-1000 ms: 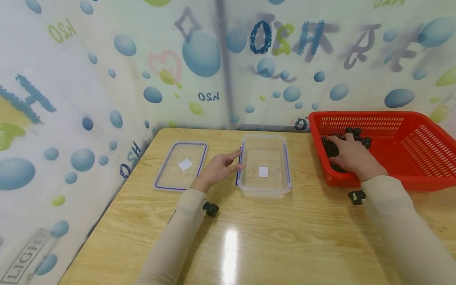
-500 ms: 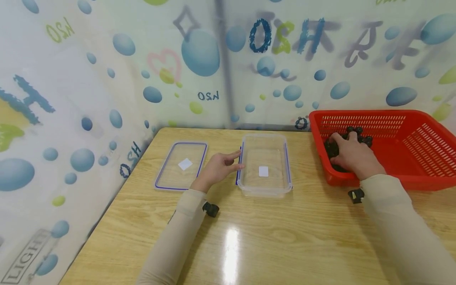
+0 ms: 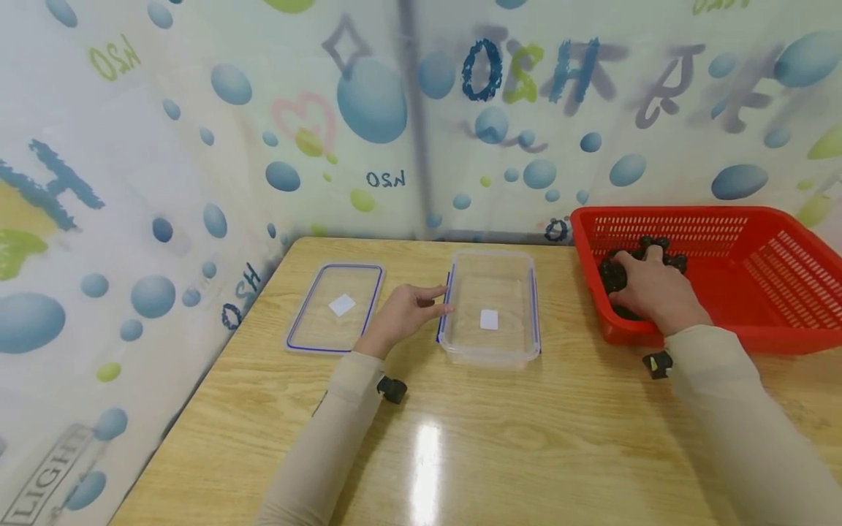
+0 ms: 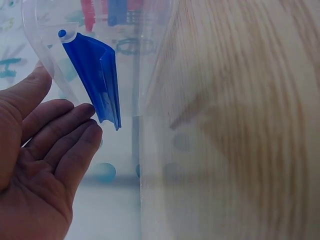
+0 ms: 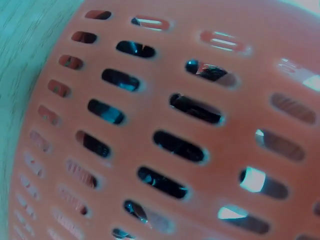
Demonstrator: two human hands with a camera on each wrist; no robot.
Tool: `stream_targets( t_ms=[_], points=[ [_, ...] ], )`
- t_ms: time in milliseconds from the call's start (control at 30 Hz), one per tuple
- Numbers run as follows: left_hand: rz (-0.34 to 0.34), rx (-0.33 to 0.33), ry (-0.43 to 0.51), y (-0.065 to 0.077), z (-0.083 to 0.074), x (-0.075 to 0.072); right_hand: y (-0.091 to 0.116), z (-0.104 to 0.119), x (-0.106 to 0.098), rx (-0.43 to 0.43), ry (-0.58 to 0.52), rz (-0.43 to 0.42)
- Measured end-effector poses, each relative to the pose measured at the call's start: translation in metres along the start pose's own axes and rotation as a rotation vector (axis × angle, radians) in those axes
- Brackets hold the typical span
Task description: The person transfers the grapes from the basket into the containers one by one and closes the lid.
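From where I stand, the dark glossy things (image 3: 613, 276) sit at the left end of the red basket (image 3: 776, 339), the end facing the clear container (image 3: 490, 356); the right hand (image 3: 658, 292) is much the nearer, reaching in over the basket's front rim, fingers spread and bent over them, with dark pieces showing to its left and just beyond its fingertips; whether it grips any I cannot tell (the right wrist view shows mostly slotted red wall), nor can I make out one long axis in the heap; the container's long axis runs away from the person, the basket's from side to side; the left hand (image 3: 403, 313), fingers loosely extended and thumb apart, is at the container's left side, by a blue clip (image 4: 95, 75).
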State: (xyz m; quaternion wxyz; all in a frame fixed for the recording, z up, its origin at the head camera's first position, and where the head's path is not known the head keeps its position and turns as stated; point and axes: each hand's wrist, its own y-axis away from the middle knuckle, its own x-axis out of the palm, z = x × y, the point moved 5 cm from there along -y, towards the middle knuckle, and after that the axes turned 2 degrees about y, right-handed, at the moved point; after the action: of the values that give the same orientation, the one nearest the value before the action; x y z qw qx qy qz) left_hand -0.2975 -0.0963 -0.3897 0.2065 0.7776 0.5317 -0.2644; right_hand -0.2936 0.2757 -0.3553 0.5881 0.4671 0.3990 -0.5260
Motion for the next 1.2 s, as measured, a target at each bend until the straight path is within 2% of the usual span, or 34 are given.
stream_targets(
  t_ms=[200, 433, 567, 700, 800, 933, 1067, 1200],
  points=[
    [-0.011, 0.018, -0.014, 0.000, -0.002, 0.000, 0.001, 0.000, -0.006, 0.023, -0.055, -0.090],
    [-0.016, 0.018, -0.025, 0.002, -0.001, 0.003, 0.013, 0.004, -0.033, 0.023, -0.132, -0.289],
    [-0.020, 0.045, -0.017, 0.003, -0.002, 0.002, 0.024, 0.023, -0.056, -0.042, -0.201, -0.436],
    [-0.022, 0.064, -0.006, 0.003, -0.002, 0.001, 0.037, 0.054, -0.075, -0.163, -0.236, -0.545],
    [-0.022, 0.071, -0.003, 0.003, -0.001, 0.000, 0.042, 0.080, -0.082, -0.262, -0.273, -0.558],
    [-0.027, 0.077, -0.001, 0.003, -0.001, -0.001, 0.042, 0.111, -0.080, -0.373, -0.345, -0.511],
    [-0.027, 0.067, -0.002, 0.003, -0.001, -0.002, 0.031, 0.134, -0.065, -0.432, -0.365, -0.441],
    [-0.021, 0.047, -0.011, 0.004, 0.000, -0.001, 0.018, 0.146, -0.042, -0.438, -0.360, -0.350]
  ],
)
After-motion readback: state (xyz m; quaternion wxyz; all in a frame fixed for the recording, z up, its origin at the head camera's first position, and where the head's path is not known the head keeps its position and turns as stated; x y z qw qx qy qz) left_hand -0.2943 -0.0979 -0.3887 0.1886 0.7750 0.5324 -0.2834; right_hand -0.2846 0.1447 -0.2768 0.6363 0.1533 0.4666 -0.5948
